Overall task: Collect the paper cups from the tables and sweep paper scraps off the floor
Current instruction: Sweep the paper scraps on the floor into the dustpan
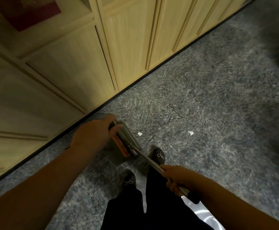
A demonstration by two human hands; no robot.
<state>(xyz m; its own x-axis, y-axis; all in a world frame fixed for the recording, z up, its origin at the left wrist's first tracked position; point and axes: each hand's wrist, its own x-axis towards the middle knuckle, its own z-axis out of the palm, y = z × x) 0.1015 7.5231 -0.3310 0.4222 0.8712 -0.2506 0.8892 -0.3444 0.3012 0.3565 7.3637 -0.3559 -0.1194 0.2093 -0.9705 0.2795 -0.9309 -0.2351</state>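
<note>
**Broom and dustpan in hand, two scraps ahead**

Far left: pale wood cabinets [79, 67] w/ panelled doors, smooth grain, dark strip along the base where they meet the floor.

Left hand [92, 135] is curled round a thin handle [114, 122], gripping it at the top. Straight below that grip sits the dustpan [127, 143]: flat grey metal-looking body, orange edge, boxy shape. Whether it touches the carpet can't be told; view is blurred.

Just right of the left-hand grip, past the pan, lies scrap no. 1 [140, 133]; scrap no. 2 [191, 132] is further right, well apart from it. Both small, white, torn, ragged edges. No cups in view.

Right hand [177, 178] is wrapped round a slim pale stick [149, 161], prob. the broom handle, running from that grip up-left toward the pan. Broom head not visible.

Carpet [201, 97]: mottled grey-blue, short rough pile, so light paper likely snags.

Doing it well, my read: set pan lip flat and close to nearest scrap, use short low strokes toward the pan, take the near scrap first, then the far one. Hard flicks would prob. scatter them.
</note>
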